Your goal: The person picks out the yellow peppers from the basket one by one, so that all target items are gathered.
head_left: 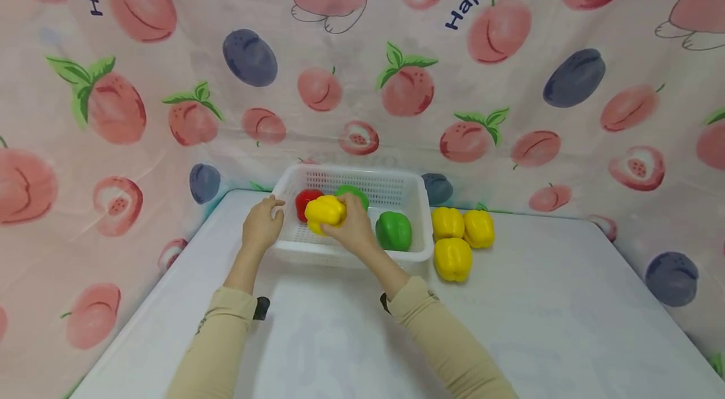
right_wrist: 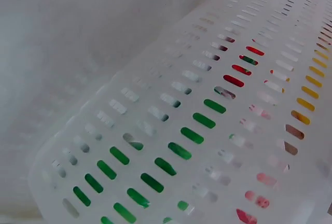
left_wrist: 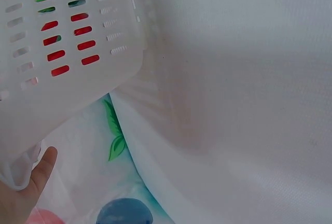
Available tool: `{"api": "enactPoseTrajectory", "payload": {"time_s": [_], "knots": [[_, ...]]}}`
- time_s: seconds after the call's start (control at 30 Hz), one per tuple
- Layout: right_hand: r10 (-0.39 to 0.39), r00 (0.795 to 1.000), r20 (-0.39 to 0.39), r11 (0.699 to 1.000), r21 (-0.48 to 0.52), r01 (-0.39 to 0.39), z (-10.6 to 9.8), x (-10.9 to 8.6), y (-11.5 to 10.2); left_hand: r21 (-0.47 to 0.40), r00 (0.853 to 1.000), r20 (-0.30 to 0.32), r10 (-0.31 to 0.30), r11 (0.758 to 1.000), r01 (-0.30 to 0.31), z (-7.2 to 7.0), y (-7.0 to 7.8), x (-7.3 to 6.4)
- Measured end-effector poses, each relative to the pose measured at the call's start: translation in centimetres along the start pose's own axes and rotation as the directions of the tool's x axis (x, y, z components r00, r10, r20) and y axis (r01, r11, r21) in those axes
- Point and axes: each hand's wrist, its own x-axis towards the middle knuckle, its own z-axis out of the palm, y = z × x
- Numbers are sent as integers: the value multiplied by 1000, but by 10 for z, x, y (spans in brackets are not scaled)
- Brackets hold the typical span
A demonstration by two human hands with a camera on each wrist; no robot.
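A white perforated plastic basket (head_left: 419,216) stands at the back of the table. At its left end my left hand (head_left: 262,224) holds the rim; in the left wrist view one finger (left_wrist: 44,169) extends beside the basket edge. My right hand (head_left: 355,226) grips a yellow bell pepper (head_left: 325,210) above the basket's inside. More yellow shows just below that pepper; whether it is a second one I cannot tell. Inside lie a red bell pepper (head_left: 306,201), partly covered, a green bell pepper (head_left: 393,231) at the right, and another green pepper (head_left: 354,192) partly behind my right hand.
Right of the basket, three yellow bell peppers (head_left: 453,259) sit close together on the white table (head_left: 544,298). A fruit-printed cloth (head_left: 340,72) hangs behind and beside the table. Through the slots in the right wrist view, green, red and yellow show.
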Motion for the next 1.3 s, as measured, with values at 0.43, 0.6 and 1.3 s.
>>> {"api": "enactPoseTrajectory", "payload": {"time_s": [0.43, 0.6, 1.3], "knots": [[68, 996, -49, 987, 151, -60, -23, -12, 5, 1, 1000, 5, 12, 1000, -12, 1, 1, -2], [52, 996, -79, 982, 183, -37, -30, -17, 6, -2, 1000, 6, 5, 1000, -5, 0, 1, -3], [176, 980, -90, 982, 82, -169, -55, -36, 7, 4, 1000, 12, 6, 1000, -6, 0, 0, -1]]}}
